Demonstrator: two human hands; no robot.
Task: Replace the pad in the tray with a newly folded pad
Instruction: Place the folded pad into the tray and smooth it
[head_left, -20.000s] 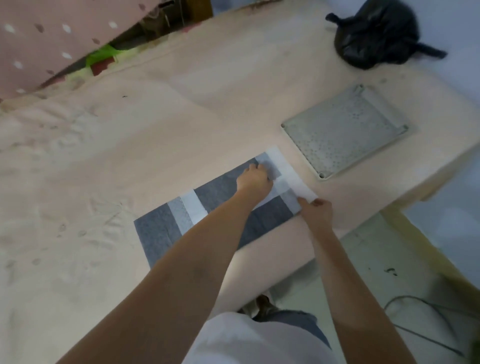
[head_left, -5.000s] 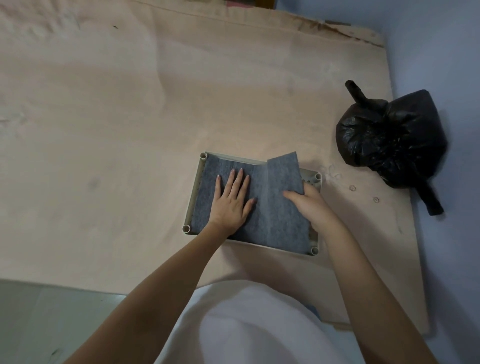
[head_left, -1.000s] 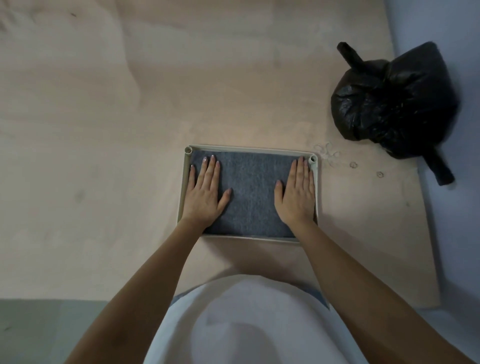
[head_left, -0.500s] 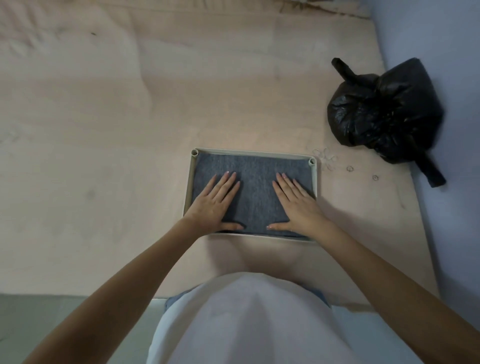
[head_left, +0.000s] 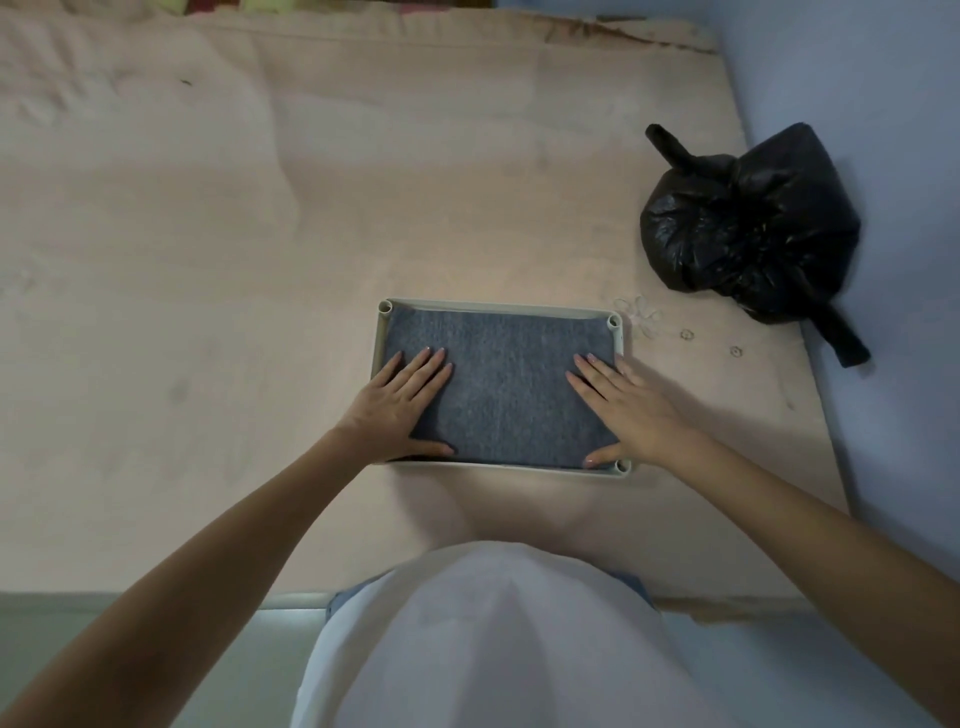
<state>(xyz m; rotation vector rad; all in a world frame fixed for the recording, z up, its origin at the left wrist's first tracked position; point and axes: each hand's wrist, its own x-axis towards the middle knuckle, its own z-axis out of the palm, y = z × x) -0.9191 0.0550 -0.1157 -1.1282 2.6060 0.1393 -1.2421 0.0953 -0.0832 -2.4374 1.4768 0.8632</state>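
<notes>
Tied black bag (head_left: 748, 228) on mattress (head_left: 208, 260)

- The left hand (head_left: 402, 405) lies flat, palm down, fingers straight and close together, pointing forward and slightly right, thumb spread toward the body.
- The right hand (head_left: 631, 410) lies flat too, fingers straight, angled forward and left, thumb stretched inward.
- Both bare forearms reach forward, converging from the lower corners of the view.

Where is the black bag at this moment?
In the head view the black bag sits at upper right on the pink mattress, against the blue wall, beyond and right of the tray.
</notes>
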